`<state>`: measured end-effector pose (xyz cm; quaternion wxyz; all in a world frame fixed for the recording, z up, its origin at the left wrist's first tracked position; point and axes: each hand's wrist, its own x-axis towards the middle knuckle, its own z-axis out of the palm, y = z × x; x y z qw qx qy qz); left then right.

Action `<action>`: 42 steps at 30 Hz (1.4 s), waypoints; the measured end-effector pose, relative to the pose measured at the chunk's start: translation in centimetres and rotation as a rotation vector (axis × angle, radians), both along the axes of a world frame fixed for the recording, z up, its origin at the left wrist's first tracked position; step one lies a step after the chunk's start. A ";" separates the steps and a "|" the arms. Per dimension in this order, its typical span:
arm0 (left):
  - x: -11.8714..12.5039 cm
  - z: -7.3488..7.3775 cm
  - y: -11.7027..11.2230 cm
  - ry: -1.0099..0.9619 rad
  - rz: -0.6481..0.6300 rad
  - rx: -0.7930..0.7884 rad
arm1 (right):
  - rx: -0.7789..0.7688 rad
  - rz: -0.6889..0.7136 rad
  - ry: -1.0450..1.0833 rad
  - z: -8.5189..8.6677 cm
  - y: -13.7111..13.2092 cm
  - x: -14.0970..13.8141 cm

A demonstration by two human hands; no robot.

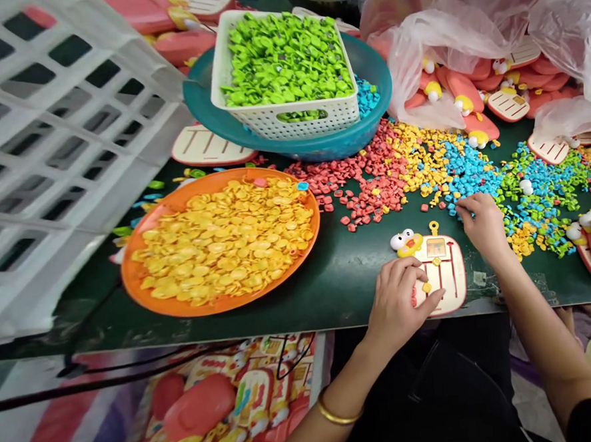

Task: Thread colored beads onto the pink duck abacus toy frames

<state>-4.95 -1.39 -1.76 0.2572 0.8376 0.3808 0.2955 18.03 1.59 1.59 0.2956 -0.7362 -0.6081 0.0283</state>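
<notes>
A cream and red toy board (443, 272) with a duck head lies near the front edge of the dark green table (339, 278). My left hand (398, 301) rests on its left side, fingers curled, thumb pressed on the board, holding it down. My right hand (480, 220) reaches past the board into the pile of small blue pieces (472, 170), fingertips pinched together among them; what they hold is too small to make out. Red pieces (368, 183), yellow pieces (421, 153) and green pieces (538, 186) lie spread around.
An orange tray (180, 305) of yellow discs sits at left. Behind it a teal basin (321, 146) carries a white basket (299, 114) of green parts. A white crate (44, 129) stands far left. Plastic bags (489, 29) hold red toy boards. More boards lie under the table.
</notes>
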 end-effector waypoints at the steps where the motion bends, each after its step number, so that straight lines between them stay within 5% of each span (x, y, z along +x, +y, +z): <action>1: 0.0 0.0 0.0 -0.002 0.000 0.000 | -0.040 0.031 -0.041 0.0 1.0 0.4; 5: 0.2 0.0 0.1 -0.014 0.000 0.001 | -0.171 0.185 -0.148 0.3 3.6 0.5; 14: 0.1 0.2 -0.3 -0.006 -0.012 -0.033 | -0.247 0.286 -0.254 0.0 5.4 -0.3; 18: 0.1 0.3 -0.4 -0.016 -0.010 -0.042 | -0.194 0.254 -0.176 0.7 3.5 0.3; 23: 0.2 0.4 -0.4 -0.031 -0.023 -0.067 | -0.161 0.211 0.148 2.6 -2.8 -0.1; 27: 0.1 0.3 -0.3 -0.030 -0.029 -0.070 | -0.227 0.253 0.240 1.9 -6.2 -1.9; 34: 0.1 0.1 -0.2 -0.018 -0.027 -0.063 | -0.151 0.330 0.284 0.3 -6.1 -4.7; 42: 0.1 0.9 -0.5 0.129 -0.105 0.023 | -0.105 0.065 0.341 -0.3 -5.2 -2.6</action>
